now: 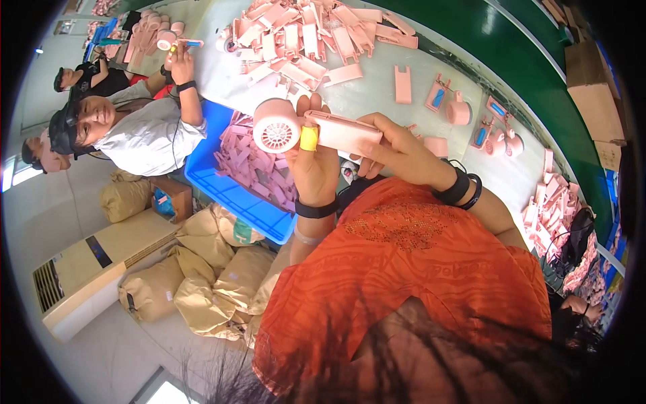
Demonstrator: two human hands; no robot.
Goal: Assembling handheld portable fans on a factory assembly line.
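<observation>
A pink handheld fan with a round slotted grille and a flat handle is held up over the near edge of the table. My left hand is closed around its neck, with a yellow wrap on the thumb. At the handle's far end, my right hand grips with thumb and fingers. Part of the left fingers is hidden behind the fan. On the table beyond lie a loose pink handle shell, a shell with a blue part inside, and a pink round fan head.
A large heap of pink shells covers the table's far side. To the left, a blue bin holds pink pieces. More shells pile up at right. A co-worker sits at left; tan sacks stand on the floor.
</observation>
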